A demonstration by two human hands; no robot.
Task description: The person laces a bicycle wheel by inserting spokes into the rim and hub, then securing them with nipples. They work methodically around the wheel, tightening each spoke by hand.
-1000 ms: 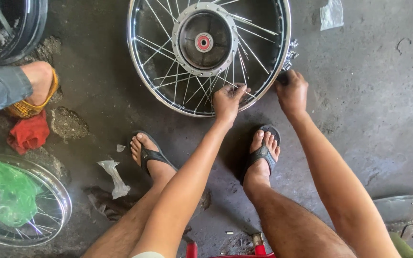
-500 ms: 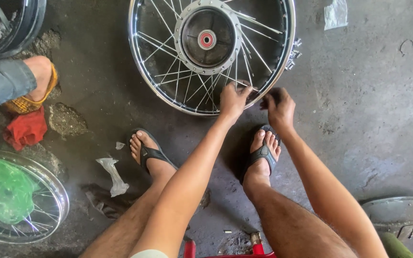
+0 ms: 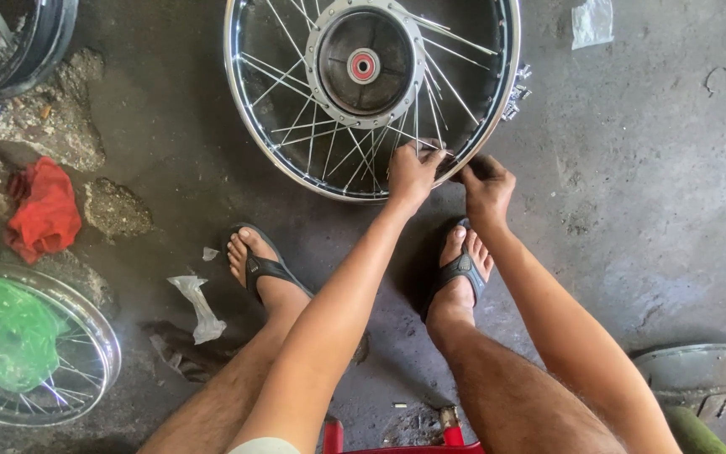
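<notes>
A chrome spoked wheel [image 3: 245,126] lies flat on the concrete floor, with a dark hub [image 3: 363,63] that has a red centre. My left hand [image 3: 413,175] reaches over the wheel's near edge and pinches a loose spoke [image 3: 430,148] just inside the rim. Beside it, my right hand [image 3: 486,187] is closed on the rim at its lower right, fingertips almost touching the left hand's. What the right fingers pinch is hidden. Several small metal nipples [image 3: 517,91] lie at the rim's right side.
My feet in dark sandals [image 3: 264,267] [image 3: 461,269] rest on the floor below the wheel. A second wheel holding a green bag [image 3: 10,336] lies at lower left, a red rag [image 3: 44,210] at left, a tyre [image 3: 18,42] at top left. Plastic scraps [image 3: 199,307] [image 3: 591,21] lie around.
My right hand slid left along the rim until it met the left hand. Another person's foot and sleeve at the left edge have gone from view.
</notes>
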